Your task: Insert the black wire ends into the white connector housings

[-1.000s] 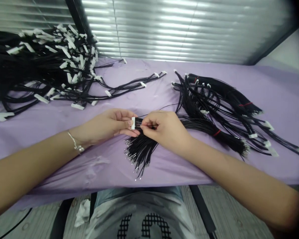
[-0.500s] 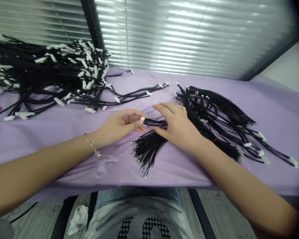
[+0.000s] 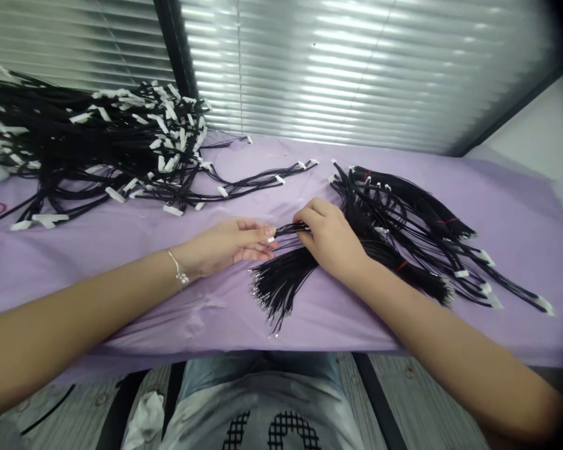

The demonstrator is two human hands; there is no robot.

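Note:
Between my two hands runs a thin black wire harness (image 3: 286, 230) with a small white connector (image 3: 271, 239) at its left end. My left hand (image 3: 244, 242) pinches that end between thumb and fingers, the lower fingers stretched out beneath. My right hand (image 3: 326, 234) is curled round the same wires a short way to the right. Under and in front of the right hand lies a fanned bundle of loose black wires (image 3: 281, 278) with shiny metal tips. Its other end, tied with a red band, reaches out to the right as a wire bundle (image 3: 420, 275).
A large heap of black harnesses (image 3: 89, 131) with white connectors fills the back left of the purple-covered table (image 3: 511, 231). A few harnesses (image 3: 258, 179) trail from it. More harnesses (image 3: 488, 278) and another red-banded bundle (image 3: 417, 197) lie at the right. Blinds (image 3: 309, 69) stand behind.
My right hand's fingers have curled in from spread to gripping the wires. My left hand has turned and shifted slightly, and the white connector sits a little lower.

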